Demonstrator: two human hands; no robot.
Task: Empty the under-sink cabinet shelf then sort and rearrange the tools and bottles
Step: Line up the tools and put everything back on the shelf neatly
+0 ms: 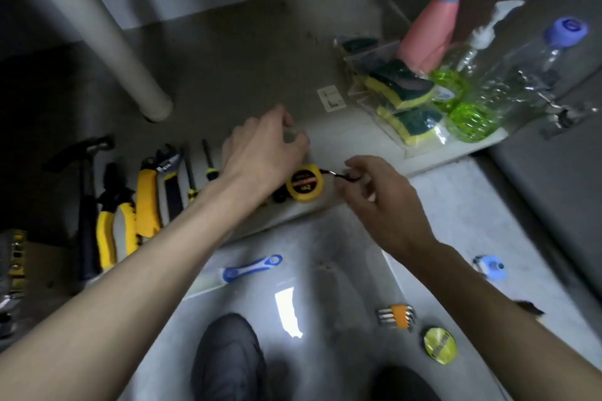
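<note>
A yellow tape measure [304,185] lies near the front edge of the cabinet shelf [228,68]. My right hand [381,202] pinches its black wrist strap [342,175] just right of the case. My left hand [260,150] hovers over the shelf behind the tape measure with its fingers curled down; whether it holds something is unclear. To the left, tools lie in a row: a hammer [86,192], yellow pliers [114,225], a yellow-handled tool [148,202], an adjustable wrench [169,172] and two screwdrivers [190,172].
A grey drain pipe [107,36] stands at the back left. At the shelf's right are packed sponges [404,91], a pink spray bottle [430,32] and green bottles [456,98]. On the floor lie a blue-white tool [252,267], hex keys [395,317] and a yellow tape roll [439,345].
</note>
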